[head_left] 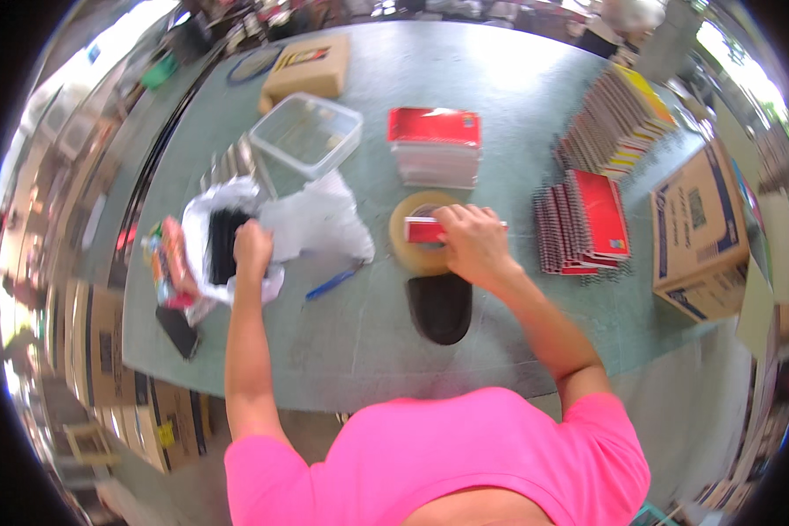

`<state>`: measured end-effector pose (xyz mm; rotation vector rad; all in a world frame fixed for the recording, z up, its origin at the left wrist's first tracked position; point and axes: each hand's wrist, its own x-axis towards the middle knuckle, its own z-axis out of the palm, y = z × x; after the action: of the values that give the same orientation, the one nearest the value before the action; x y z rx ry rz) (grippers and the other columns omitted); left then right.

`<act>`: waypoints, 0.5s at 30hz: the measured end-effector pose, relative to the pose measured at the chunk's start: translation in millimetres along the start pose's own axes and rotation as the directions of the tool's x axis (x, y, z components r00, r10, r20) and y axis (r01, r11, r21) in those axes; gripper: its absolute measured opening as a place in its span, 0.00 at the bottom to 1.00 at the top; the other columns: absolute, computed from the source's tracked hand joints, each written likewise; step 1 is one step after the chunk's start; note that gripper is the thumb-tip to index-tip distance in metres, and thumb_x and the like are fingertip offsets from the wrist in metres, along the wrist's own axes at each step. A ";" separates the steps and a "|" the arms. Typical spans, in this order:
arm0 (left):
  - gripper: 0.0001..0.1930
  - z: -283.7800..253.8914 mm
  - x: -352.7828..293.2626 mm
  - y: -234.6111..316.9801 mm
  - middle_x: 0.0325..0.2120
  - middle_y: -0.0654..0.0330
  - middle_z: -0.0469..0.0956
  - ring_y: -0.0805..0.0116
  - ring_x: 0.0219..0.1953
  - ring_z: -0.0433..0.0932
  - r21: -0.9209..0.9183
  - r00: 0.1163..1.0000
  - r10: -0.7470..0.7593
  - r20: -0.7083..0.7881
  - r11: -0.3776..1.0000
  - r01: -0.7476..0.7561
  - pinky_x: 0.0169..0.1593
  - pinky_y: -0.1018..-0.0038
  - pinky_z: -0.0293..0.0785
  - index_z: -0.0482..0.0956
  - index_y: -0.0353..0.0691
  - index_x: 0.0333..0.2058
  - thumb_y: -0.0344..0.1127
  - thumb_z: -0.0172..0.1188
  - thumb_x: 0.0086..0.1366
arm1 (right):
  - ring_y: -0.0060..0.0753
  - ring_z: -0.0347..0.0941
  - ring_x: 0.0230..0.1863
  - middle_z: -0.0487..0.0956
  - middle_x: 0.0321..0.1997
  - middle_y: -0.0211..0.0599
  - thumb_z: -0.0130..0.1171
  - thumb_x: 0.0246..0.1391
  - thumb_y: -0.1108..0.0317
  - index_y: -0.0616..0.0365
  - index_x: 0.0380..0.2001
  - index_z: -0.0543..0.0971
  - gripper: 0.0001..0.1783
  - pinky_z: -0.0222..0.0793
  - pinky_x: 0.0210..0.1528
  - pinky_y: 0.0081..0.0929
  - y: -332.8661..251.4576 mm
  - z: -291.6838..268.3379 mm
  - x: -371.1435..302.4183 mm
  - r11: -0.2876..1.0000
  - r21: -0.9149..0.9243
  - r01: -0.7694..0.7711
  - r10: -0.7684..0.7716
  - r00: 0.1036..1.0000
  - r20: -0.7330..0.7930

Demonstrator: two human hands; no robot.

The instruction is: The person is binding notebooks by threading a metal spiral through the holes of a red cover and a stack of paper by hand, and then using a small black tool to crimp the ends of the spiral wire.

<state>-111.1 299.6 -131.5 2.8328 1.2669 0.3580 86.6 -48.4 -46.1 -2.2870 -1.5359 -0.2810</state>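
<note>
My left hand [253,250] is closed at the edge of a white plastic bag [198,230], beside a bundle of thin black strands [226,241] inside it. Whatever the fingers pinch is hidden. My right hand [475,241] grips a small red notebook [424,231], seen nearly edge-on, above a wide roll of tape [412,259]. A dark, rounded pad [441,311] lies just below the roll. Beyond it stands a neat stack of red-covered notebooks [435,145]. A blue pen [331,282] rests between my hands, near a crumpled white sheet [320,219].
Spiral-bound red notebooks [587,223] and a taller yellow-covered stack [618,118] stand right, beside a cardboard box [703,230]. Clear plastic container [310,133] and brown package [311,70] lie far left. A phone [177,332] and colourful packet [172,267] sit near the left edge.
</note>
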 end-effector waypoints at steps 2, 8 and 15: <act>0.18 10.0 -10.3 9.5 0.34 0.40 0.76 0.44 0.40 0.76 -0.055 0.991 -0.112 -0.068 0.993 0.108 0.42 0.57 0.73 0.70 0.31 0.37 0.40 0.62 0.56 | 0.39 0.73 0.37 0.78 0.36 0.35 0.57 0.50 0.65 0.50 0.43 0.73 0.15 0.63 0.41 0.37 3.9 0.2 1.5 0.999 0.030 0.017 -0.015 0.997 -0.075; 0.20 -6.7 -3.2 36.2 0.33 0.43 0.78 0.44 0.36 0.79 0.033 0.978 -0.207 0.015 0.978 0.206 0.39 0.57 0.75 0.70 0.33 0.36 0.44 0.63 0.55 | 0.35 0.75 0.36 0.78 0.32 0.29 0.55 0.49 0.68 0.47 0.39 0.75 0.11 0.64 0.39 0.34 19.1 -1.9 0.5 0.993 0.108 0.047 -0.038 0.996 -0.086; 0.11 -8.5 2.3 16.7 0.31 0.40 0.78 0.44 0.36 0.79 -0.011 0.987 -0.157 0.021 0.987 0.158 0.41 0.58 0.75 0.72 0.33 0.33 0.33 0.55 0.52 | 0.38 0.76 0.37 0.79 0.32 0.32 0.53 0.48 0.73 0.51 0.36 0.75 0.10 0.67 0.38 0.37 4.4 -5.7 12.2 0.909 0.416 -0.016 0.097 0.980 -0.174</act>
<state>-99.2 289.4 -121.0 2.6954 1.4671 0.3306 95.5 -41.8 -37.4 -1.9076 -1.2860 -0.1367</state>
